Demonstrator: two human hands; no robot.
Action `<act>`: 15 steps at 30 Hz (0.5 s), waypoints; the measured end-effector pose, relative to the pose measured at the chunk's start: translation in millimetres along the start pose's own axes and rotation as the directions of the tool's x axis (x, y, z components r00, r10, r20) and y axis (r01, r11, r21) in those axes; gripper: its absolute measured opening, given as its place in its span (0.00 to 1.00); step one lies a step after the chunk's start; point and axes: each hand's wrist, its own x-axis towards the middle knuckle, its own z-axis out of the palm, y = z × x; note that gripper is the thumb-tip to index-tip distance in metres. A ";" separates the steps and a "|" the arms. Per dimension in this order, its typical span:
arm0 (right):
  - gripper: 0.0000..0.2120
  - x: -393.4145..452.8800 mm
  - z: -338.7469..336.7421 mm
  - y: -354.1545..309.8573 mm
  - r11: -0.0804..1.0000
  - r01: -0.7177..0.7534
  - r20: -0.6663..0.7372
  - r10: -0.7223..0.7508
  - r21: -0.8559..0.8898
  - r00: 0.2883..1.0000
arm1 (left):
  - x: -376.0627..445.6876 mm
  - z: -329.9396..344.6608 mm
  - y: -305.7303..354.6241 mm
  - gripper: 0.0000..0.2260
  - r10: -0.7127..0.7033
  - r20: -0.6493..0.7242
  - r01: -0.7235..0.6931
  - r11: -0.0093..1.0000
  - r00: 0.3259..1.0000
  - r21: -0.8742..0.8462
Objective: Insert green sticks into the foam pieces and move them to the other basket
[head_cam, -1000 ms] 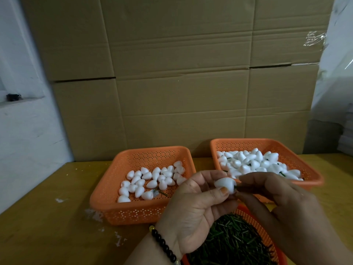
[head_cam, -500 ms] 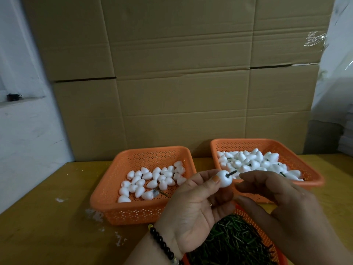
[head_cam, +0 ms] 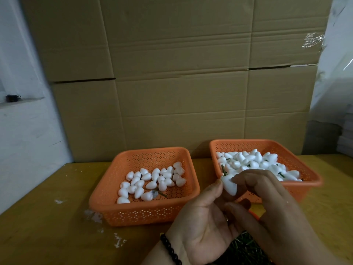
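Foam piece (head_cam: pixel 230 185) is pinched between left-hand fingers (head_cam: pixel 216 188) and right-hand fingers (head_cam: pixel 246 180), both sets closed on it from opposite sides. Left hand (head_cam: pixel 202 224) is palm-up under the piece; right hand (head_cam: pixel 273 203) arches over it from the right. Green stick (head_cam: pixel 223 170) is seen protruding from the piece's top end, pointing up and slightly left; long axis of the stick-and-foam unit runs near-vertical, tilted left at the top, blunt tip down. How deep the stick is seated cannot be told.

Key relation: right basket (head_cam: pixel 313 183) of stuck pieces lies directly behind and just right of the held piece, near the right hand; the right hand is judged better placed for the drop. Left basket (head_cam: pixel 145 217) of plain foam pieces sits on the tabletop (head_cam: pixel 47 236) well to the left, nearer the left hand. Stick supply (head_cam: pixel 240 247) lies below the hands, mostly hidden.

Versus half a second earlier: the piece was held by the left fingers alone with the stick pointing right toward the right hand; now the piece is turned so the stick points upward, and the right fingers are clamped on the foam. Hands are also shifted right, in front of the right basket's near rim. Baskets unchanged.
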 end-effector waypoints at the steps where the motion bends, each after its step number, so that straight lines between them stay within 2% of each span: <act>1: 0.17 -0.1 0.8 0.3 1.000 0.000 0.001 0.000 -0.001 1.000 | -0.3 0.0 -0.2 0.19 0.001 0.003 -0.001 1.000 1.000 0.011; 5: 0.16 -1.2 3.9 3.2 1.000 -0.002 -0.022 0.002 0.025 1.000 | 0.0 -4.5 -2.1 0.21 0.016 0.020 -0.017 0.997 1.000 0.069; 10: 0.14 -1.9 6.7 6.1 0.997 -0.040 -0.072 0.045 0.062 0.996 | 1.1 -5.6 -6.3 0.31 0.001 0.022 -0.004 0.994 1.000 0.110; 15: 0.12 -1.8 7.1 4.9 0.987 -0.097 -0.067 0.106 0.130 0.992 | 2.4 -6.0 -7.1 0.34 0.002 -0.005 -0.002 0.992 1.000 0.124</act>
